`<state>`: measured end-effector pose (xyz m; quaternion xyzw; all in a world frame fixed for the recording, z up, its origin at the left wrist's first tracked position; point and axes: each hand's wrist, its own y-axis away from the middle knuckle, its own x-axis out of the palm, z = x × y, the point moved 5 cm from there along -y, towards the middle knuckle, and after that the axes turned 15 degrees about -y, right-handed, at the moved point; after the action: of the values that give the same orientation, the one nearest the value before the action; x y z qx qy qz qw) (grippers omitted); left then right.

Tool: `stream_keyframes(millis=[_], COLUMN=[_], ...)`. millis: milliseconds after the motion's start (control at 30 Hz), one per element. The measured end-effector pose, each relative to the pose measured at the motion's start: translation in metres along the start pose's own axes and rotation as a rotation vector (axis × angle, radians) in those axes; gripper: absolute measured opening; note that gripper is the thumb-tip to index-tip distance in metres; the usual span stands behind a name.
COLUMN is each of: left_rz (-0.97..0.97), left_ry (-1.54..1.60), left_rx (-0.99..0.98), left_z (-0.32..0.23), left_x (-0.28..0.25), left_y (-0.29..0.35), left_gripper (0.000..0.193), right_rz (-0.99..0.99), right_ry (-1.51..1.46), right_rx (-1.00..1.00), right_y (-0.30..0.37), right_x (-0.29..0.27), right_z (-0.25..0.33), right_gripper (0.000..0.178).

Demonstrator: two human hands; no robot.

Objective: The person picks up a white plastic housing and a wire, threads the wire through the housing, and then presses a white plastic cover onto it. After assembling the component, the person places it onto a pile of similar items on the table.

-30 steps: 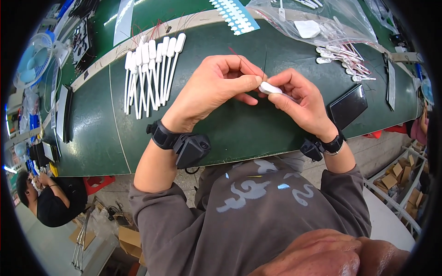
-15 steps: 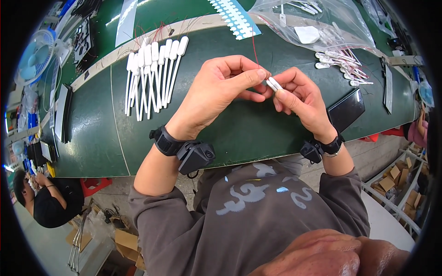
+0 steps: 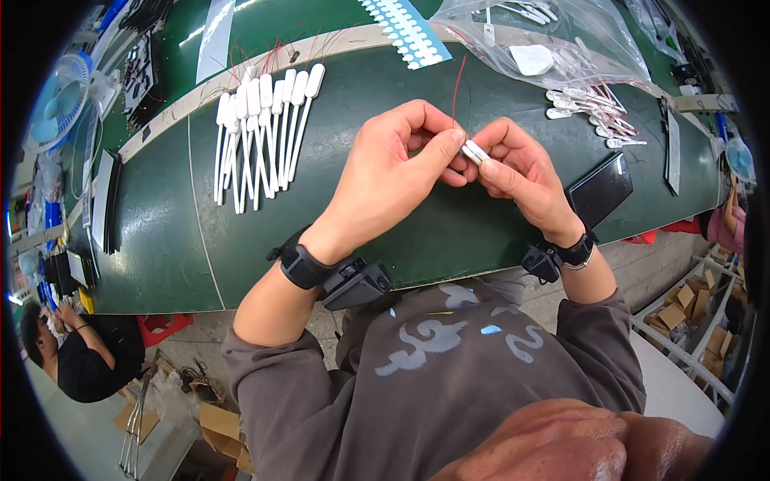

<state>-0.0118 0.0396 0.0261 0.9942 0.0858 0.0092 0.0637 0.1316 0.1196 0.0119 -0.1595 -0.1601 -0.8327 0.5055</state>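
Note:
Over the green table my two hands meet at a small white stick-like piece point(image 3: 475, 151). My right hand point(image 3: 525, 178) is closed, its thumb and fingers gripping the piece's body. My left hand point(image 3: 405, 160) pinches at the other end, where a thin red wire point(image 3: 457, 90) rises past the fingertips and a fine dark wire runs beside it. The exact join between wire and piece is hidden by the left thumb. Left of my hands lies a fanned row of white paddle-shaped sticks point(image 3: 265, 120) with thin wires at their far ends.
A clear plastic bag point(image 3: 553, 40) lies at the back right, with a pile of small white wired pieces point(image 3: 597, 112) in front. A black phone point(image 3: 600, 191) rests by my right wrist. A blue sheet of white stickers point(image 3: 407, 36) lies at the back. Another person point(image 3: 84, 353) sits far left.
My left hand has turned slightly, and its pinch sits closer against the white piece. The red wire's free end has swung right. The right hand keeps its grip.

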Motion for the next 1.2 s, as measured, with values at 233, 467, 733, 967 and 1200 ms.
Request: stream_keyframes(millis=[233, 467, 733, 967, 1200], left_rz=[-0.089, -0.272, -0.048, 0.004, 0.02], left_ry=[0.021, -0.139, 0.336, 0.415, 0.405], left_rx=[0.047, 0.218, 0.183, 0.13, 0.087], left_z=[0.002, -0.002, 0.007, 0.003, 0.004], left_x=[0.004, -0.002, 0.009, 0.015, 0.014], left_y=[0.002, 0.004, 0.002, 0.002, 0.003], left_gripper=[0.019, 0.015, 0.02, 0.023, 0.025], right_rz=[0.024, 0.035, 0.11, 0.153, 0.215], right_ry=[-0.068, -0.35, -0.489, -0.503, -0.562], right_rx=[0.035, 0.196, 0.354, 0.321, 0.313], right_y=[-0.001, 0.0, 0.001, 0.003, 0.002], right_x=[-0.003, -0.003, 0.005, 0.009, 0.012], right_z=[-0.002, -0.003, -0.008, -0.014, -0.017], right_gripper=[0.028, 0.026, 0.027, 0.027, 0.025])
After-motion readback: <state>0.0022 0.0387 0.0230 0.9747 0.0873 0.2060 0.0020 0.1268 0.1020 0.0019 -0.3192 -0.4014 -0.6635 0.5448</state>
